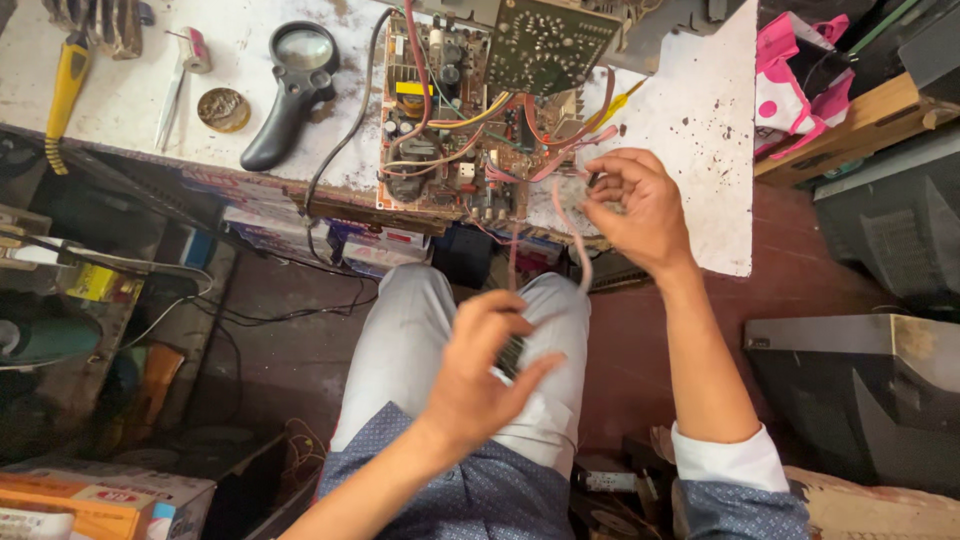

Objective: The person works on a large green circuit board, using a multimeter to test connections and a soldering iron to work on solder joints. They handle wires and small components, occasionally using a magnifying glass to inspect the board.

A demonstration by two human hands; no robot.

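Over the lap, below the bench edge: both hands work on one pinkish cable.
Left hand [480,375]: fingers curled shut around a small dark ribbed part; only a sliver of it shows between thumb and fingers.
Right hand [635,205]: fingertips pinched closed on the upper run of the pinkish cable [578,245], just at the bench edge.
Cable: from the right-hand pinch it drops in a loop toward the left hand; whether it joins the dark part [511,352] there, I cannot tell. Upward from the pinch, more pink leads run onto the board.
Circuit board [450,120]: lies flat on the bench just left of the right-hand pinch, crowded with components and red, yellow and white wires.
Second board [550,40]: green, propped beyond the first, farther from both hands.
Magnifying glass [295,85]: black-handled, on the white bench top [700,130], well left of the right hand.
Round tin [222,108]: beside the magnifier, farther left.
Yellow-handled tool [65,90]: at the far left end of the bench.
Legs: grey trousers [410,340] directly under the left hand.
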